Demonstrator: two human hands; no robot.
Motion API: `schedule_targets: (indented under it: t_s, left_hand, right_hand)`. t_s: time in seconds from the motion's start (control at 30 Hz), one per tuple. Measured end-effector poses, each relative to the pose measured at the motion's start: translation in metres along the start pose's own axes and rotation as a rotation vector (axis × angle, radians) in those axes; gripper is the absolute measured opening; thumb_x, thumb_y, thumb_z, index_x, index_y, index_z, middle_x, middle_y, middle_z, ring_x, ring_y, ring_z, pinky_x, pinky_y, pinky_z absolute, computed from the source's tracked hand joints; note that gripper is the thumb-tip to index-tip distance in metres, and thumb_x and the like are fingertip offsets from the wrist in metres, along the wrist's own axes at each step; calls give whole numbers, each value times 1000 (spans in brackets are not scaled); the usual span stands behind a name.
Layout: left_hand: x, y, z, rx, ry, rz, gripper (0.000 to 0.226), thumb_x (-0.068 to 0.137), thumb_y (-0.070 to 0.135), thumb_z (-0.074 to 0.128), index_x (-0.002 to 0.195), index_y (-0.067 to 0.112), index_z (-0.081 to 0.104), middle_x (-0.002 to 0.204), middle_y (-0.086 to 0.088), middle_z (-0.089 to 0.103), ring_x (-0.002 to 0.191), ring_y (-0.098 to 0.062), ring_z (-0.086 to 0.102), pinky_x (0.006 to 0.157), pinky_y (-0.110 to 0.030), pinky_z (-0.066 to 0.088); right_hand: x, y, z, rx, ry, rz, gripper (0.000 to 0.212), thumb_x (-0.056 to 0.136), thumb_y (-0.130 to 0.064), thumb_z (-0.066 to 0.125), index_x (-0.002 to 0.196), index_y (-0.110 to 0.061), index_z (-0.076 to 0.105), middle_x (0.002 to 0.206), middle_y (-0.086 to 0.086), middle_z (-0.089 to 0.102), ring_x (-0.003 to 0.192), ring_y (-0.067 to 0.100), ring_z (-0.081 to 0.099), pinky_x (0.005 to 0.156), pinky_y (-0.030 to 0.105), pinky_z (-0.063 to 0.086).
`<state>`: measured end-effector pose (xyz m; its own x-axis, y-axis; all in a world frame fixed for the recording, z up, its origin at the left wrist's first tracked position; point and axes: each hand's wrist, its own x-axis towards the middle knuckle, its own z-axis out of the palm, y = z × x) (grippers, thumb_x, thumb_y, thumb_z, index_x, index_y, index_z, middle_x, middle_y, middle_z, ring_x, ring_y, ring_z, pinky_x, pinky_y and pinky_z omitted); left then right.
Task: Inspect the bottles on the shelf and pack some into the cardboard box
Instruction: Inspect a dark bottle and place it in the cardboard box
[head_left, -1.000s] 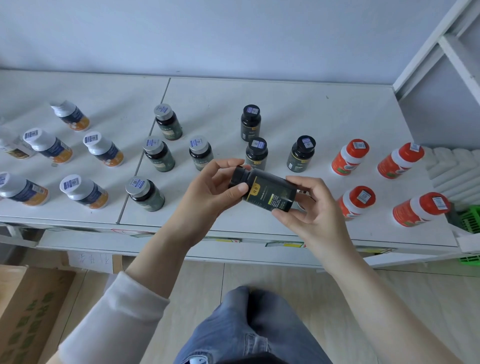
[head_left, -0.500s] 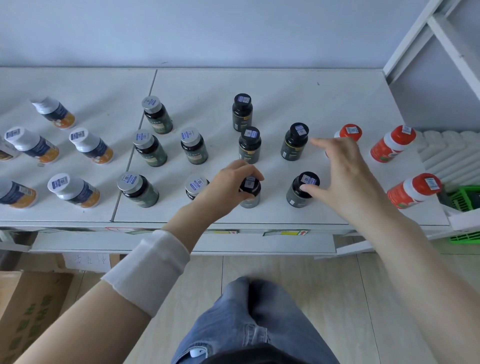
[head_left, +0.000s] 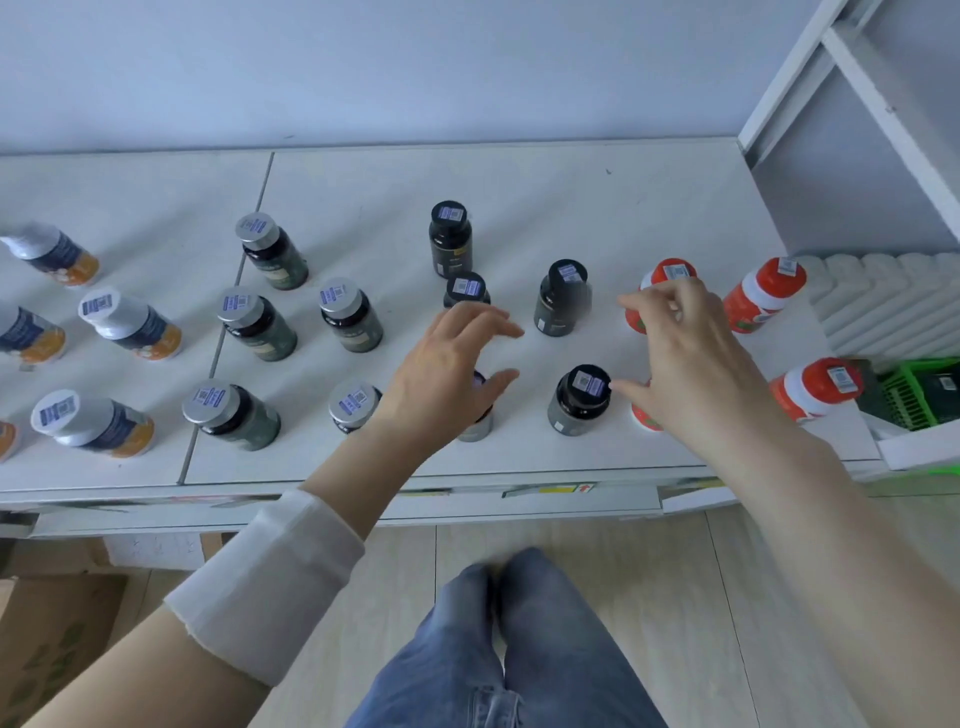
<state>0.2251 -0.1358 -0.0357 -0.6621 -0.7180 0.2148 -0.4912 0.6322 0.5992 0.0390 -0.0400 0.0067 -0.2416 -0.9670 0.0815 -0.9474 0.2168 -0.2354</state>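
Choosing the next bottle to inspect: is that the step in hand?

It looks so. The left hand (head_left: 447, 364) hovers over the shelf (head_left: 519, 176), fingers spread apart and holding nothing. A dark bottle (head_left: 480, 423) stands half hidden under its palm, just left of the front black-capped bottle (head_left: 579, 400).

And the right hand (head_left: 691, 358)?

It is just right of that same bottle, with the thumb almost at the cap. The fingers are loosely bent and apart, over a red-capped bottle (head_left: 670, 273) behind and to the right. Whether the fingertips touch the red one cannot be told, and nothing is lifted.

Where are the other bottles?

They all stand on the shelf, silver-capped bottles (head_left: 350, 312) to the left of the front black-capped one and more red ones to its right. The cardboard box (head_left: 47, 649) lies on the floor, far down and left of it, and its contents are out of sight.

So what is the next move?

Probably one hand closes round a single bottle, lifts it clear and turns the label up. The bottles stand close together, so the fingers should come straight down.
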Motion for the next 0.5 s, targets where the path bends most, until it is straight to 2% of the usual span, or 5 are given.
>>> schedule_targets:
  t_s: [0.13, 0.23, 0.3, 0.4, 0.5]
  left_hand:
    - [69, 24, 23, 77, -15, -103, 45, 84, 22, 66, 125, 17, 49, 127, -6, 47, 121, -24, 42, 88, -21, 29]
    - [107, 23, 47, 176, -131, -244, 52, 83, 28, 66, 129, 18, 43, 129, -9, 44, 122, -26, 40, 93, -33, 36]
    - [116, 19, 57, 163, -141, -280, 47, 83, 26, 66, 125, 15, 47, 123, -11, 48, 115, -27, 47, 88, -36, 41]
    - [114, 15, 52, -43, -8, -315, 39, 80, 20, 70, 116, 13, 56, 114, -7, 57, 102, -22, 56, 84, -29, 47]
    - [102, 22, 28, -462, 44, -414, 33, 80, 20, 70, 110, 21, 58, 108, 3, 64, 99, -11, 62, 87, -25, 50]
  right_hand:
    - [14, 18, 0, 14, 8, -7, 69, 63, -10, 82, 123, -2, 49, 119, 24, 45, 108, 42, 45, 79, 49, 45]
    - [25, 34, 1, 32, 8, -44, 66, 64, -13, 82, 121, -2, 50, 114, 23, 48, 102, 41, 50, 73, 45, 47]
    - [30, 43, 2, 75, 8, -49, 63, 69, -18, 79, 123, -4, 49, 116, 21, 48, 103, 37, 51, 73, 41, 47]
    - [38, 53, 3, 282, -16, 5, 56, 79, -26, 70, 127, -11, 45, 123, 10, 48, 106, 24, 52, 80, 28, 43]
    - [46, 57, 2, 759, -144, 223, 54, 82, -32, 64, 130, -22, 41, 118, -5, 52, 92, 10, 62, 74, 14, 47]
